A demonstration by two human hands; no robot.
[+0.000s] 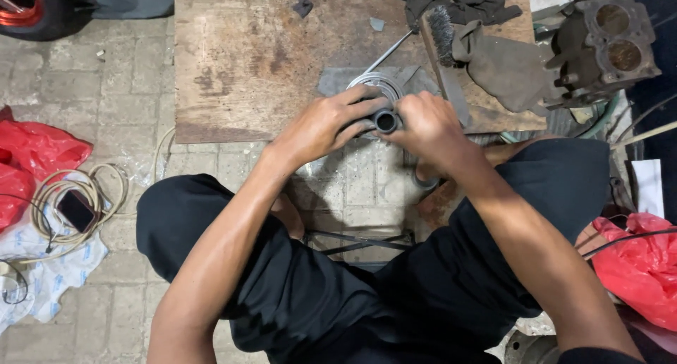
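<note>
The left hand [326,124] and right hand [429,130] are pressing in together, fingers curled around a short dark metal tube [385,120] between them, its open end facing up. Just beyond, at twelve o'clock, a round ridged metal disc [375,84] is lying on the wooden board [240,61]. Farther off at two o'clock, a wire brush [442,34] and a grimy engine block [605,48] are sitting.

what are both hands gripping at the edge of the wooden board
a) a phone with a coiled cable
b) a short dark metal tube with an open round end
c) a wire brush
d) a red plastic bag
b: the left hand and right hand close together around a short dark metal tube, its open round end facing the camera, at the near edge of the worn wooden board.
</note>
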